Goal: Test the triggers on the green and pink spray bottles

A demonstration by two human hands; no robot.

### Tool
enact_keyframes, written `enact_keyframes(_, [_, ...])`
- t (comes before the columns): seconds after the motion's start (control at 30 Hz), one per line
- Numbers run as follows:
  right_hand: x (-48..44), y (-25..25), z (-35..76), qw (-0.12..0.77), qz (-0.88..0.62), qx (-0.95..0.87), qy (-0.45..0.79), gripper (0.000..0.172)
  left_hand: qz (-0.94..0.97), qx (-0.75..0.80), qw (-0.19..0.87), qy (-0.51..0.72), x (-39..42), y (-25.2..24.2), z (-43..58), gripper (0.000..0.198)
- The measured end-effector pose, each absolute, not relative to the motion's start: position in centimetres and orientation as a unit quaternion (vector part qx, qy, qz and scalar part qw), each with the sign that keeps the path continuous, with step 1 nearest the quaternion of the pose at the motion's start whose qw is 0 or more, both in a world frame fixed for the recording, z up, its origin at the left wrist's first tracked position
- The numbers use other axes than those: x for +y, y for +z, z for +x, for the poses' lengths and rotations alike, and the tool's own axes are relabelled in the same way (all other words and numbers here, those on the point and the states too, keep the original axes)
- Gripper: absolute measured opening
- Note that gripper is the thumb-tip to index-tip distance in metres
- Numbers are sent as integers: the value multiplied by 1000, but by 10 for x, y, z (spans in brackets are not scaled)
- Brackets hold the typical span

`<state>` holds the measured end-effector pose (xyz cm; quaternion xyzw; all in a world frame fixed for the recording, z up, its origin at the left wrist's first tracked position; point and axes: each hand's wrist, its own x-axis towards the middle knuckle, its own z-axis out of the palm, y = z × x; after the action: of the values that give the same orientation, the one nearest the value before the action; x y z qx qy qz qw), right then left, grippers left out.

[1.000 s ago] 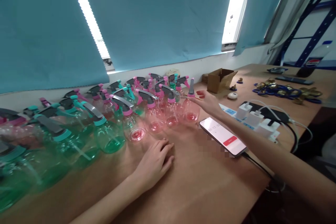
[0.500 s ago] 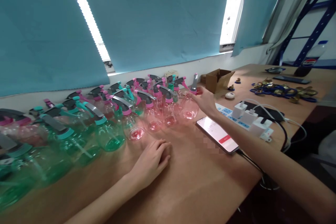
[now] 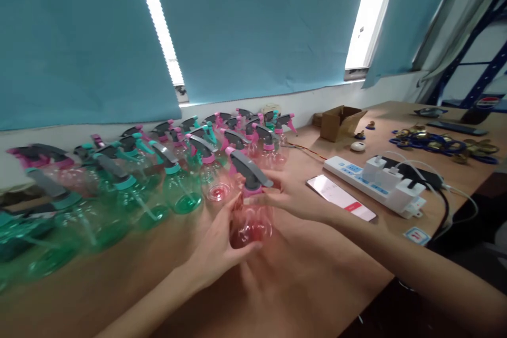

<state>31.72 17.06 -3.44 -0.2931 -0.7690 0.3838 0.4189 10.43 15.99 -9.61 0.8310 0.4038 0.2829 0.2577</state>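
A clear pink spray bottle (image 3: 253,224) with a grey and pink trigger head stands upright between my two hands, near the middle of the view. My left hand (image 3: 217,237) is curved round the bottle's body, thumb low in front and fingers behind. At the neck, just under the pink collar, the fingers of my right hand (image 3: 287,195) close on it from the right. Motion blurs the bottle's base, so I cannot tell whether it touches the table. Several pink and green spray bottles (image 3: 180,190) stand in rows behind and to the left.
A phone (image 3: 336,196) with a lit screen lies right of my right hand. Beyond it is a white power strip (image 3: 348,168) with chargers and cables. A small cardboard box (image 3: 336,124), an earbud case (image 3: 357,146) and blue-and-brass rings (image 3: 431,140) lie farther back.
My right hand has brought the pink spray bottle from the row's right end towards me. My left hand, resting on the table before, now grips its body. The view has shifted slightly left.
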Motion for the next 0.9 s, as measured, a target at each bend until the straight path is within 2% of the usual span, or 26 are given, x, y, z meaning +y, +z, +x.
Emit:
enact_keyframes(0.2, [170, -39, 270, 357, -232, -799, 425, 21, 777, 441, 316, 320, 139, -95, 64, 82])
enact_keyframes(0.3, [170, -41, 249, 345, -221, -797, 443, 20, 751, 479, 313, 329, 127, -97, 45, 84])
enact_keyframes(0.37, [169, -40, 235, 342, -231, -793, 449, 24, 740, 496, 307, 334, 120, -98, 34, 84])
enact_keyframes(0.47, [166, -41, 213, 338, -240, -780, 470, 39, 736, 496, 313, 339, 111, -101, 21, 83])
enact_keyframes(0.53, [165, -43, 198, 340, -225, -773, 487, 45, 739, 487, 321, 337, 108, -104, 15, 78])
enact_keyframes(0.7, [167, -57, 171, 393, -217, -766, 461, 36, 752, 468, 313, 342, 105, -109, 6, 82])
enact_keyframes(0.9, [172, -61, 171, 391, -220, -759, 471, 43, 789, 470, 267, 291, 106, -109, -9, 79])
